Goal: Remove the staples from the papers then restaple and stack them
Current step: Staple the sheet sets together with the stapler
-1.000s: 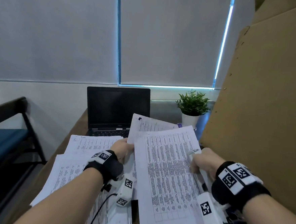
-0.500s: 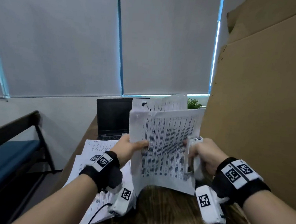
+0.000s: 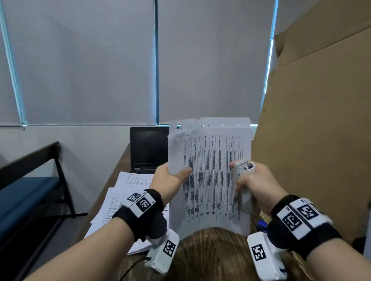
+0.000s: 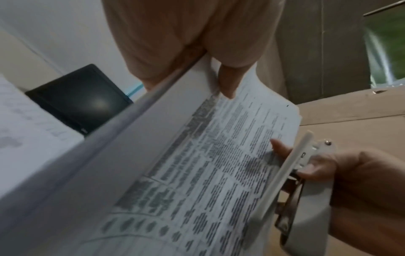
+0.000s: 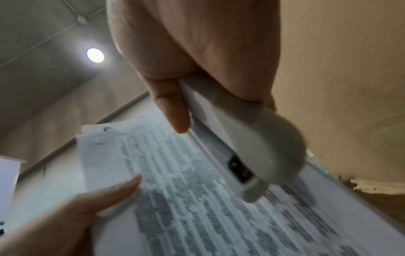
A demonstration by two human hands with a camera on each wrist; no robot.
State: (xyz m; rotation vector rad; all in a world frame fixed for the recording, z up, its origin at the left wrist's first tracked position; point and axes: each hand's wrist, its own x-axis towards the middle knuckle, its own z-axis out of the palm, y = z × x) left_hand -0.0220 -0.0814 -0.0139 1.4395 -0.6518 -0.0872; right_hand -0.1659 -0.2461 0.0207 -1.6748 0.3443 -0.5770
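left hand (image 3: 170, 181) pinches upright papers (image 3: 210, 175) | right hand (image 3: 257, 185) grips stapler (image 3: 240, 181)

Left hand (image 4: 186, 45) pinches papers (image 4: 197, 164).

- Held upright above the table (image 3: 211, 262), between both hands: a bundle of papers (image 3: 208, 175), bottom edge just over the tabletop.
- Left hand (image 3: 168, 183) on the bundle's left edge, right hand (image 3: 258, 185) on its right edge, with a stapler (image 3: 240, 181) against the front sheet.
- Left of the bundle, flat on the table: more papers (image 3: 121, 201).
- Behind those, at the table's far end: a laptop (image 3: 149, 148), partly behind the bundle.
- Right of everything, standing: cardboard (image 3: 323, 128).
- Left of the table: a bench (image 3: 11, 194).
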